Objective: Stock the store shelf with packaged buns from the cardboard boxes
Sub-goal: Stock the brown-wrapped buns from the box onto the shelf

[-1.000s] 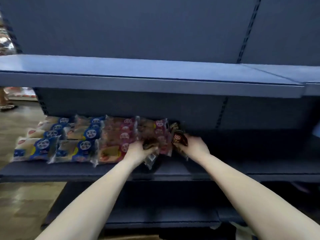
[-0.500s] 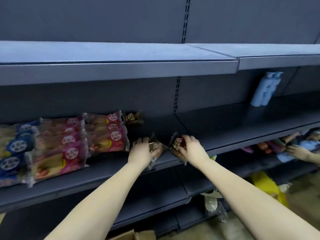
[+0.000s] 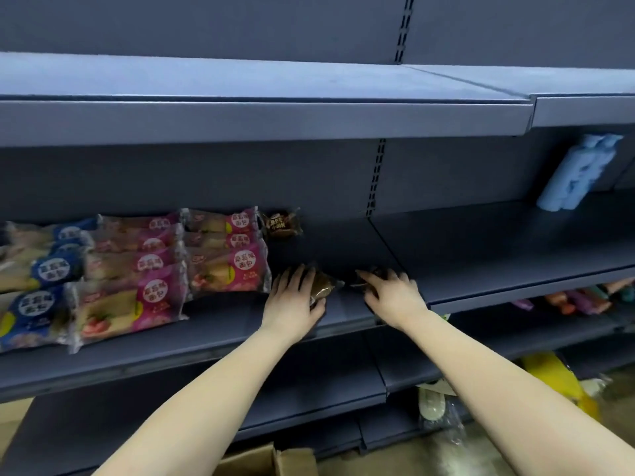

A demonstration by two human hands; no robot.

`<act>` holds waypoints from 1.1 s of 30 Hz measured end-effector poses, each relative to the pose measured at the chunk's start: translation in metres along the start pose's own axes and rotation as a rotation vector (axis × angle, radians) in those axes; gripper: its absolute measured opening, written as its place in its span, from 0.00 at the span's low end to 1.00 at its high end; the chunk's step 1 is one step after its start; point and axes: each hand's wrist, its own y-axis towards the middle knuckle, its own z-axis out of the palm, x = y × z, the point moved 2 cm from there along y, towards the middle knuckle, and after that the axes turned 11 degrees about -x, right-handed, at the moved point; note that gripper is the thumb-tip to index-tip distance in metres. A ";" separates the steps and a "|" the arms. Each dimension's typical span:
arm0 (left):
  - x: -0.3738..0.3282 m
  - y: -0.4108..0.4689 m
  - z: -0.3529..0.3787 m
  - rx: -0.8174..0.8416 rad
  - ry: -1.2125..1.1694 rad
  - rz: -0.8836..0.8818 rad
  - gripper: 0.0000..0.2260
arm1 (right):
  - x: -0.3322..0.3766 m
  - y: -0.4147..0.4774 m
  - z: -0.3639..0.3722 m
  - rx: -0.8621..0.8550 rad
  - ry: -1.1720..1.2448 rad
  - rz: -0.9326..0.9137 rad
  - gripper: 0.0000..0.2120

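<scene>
**shelfguy:** Buns in thin plastic wrap, so figure light, squashy and a bit slick. The left hand (image 3: 293,300) lies palm-down over a brown bun pack (image 3: 321,287) on the middle shelf (image 3: 481,255), fingers (image 3: 298,273) curled loosely round it, so I'd say it's holding that one. The right hand (image 3: 391,293) is on a second dark pack (image 3: 366,280) just beside it, fingers spread flat on top, more pressing than pinching. Most of that pack is hidden under the hand.

**aisle9:** Where would you grab them?

**shelfguy:** By the ends or the crimped wrapper edge, my guess. Squeeze the middle and you flatten the bread. No weight in them, so a light hold should do. They'd probably slide easily on that painted metal, which is handy for nudging them into line.

**aisle9:** How's the space looking?

**shelfguy:** Loads. One more brown pack (image 3: 280,224) sits at the back, next to the pink packs (image 3: 226,249), and blue packs (image 3: 48,269) run further left. Right of the hands the shelf is bare until some pale blue bottles (image 3: 580,173) far off at the back. The shelf above (image 3: 275,121) hangs low, so keep the hands flat going in. A cardboard box (image 3: 271,460) flap shows on the floor below.

**aisle9:** Anything on the shelf underneath?

**shelfguy:** Some colourful stuff to the right, too blurry to name.
</scene>
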 end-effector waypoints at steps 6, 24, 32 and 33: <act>0.008 0.005 0.008 0.031 -0.039 -0.012 0.30 | 0.009 0.027 -0.012 -0.051 0.087 0.036 0.36; 0.056 -0.011 -0.006 -0.001 -0.123 0.315 0.25 | 0.131 0.148 0.008 -0.177 0.007 -0.601 0.34; 0.056 -0.007 -0.002 0.010 -0.128 0.286 0.25 | 0.144 0.163 0.023 -0.166 0.140 -0.629 0.34; 0.057 -0.006 -0.001 0.011 -0.128 0.286 0.25 | 0.142 0.162 0.024 -0.164 0.147 -0.634 0.35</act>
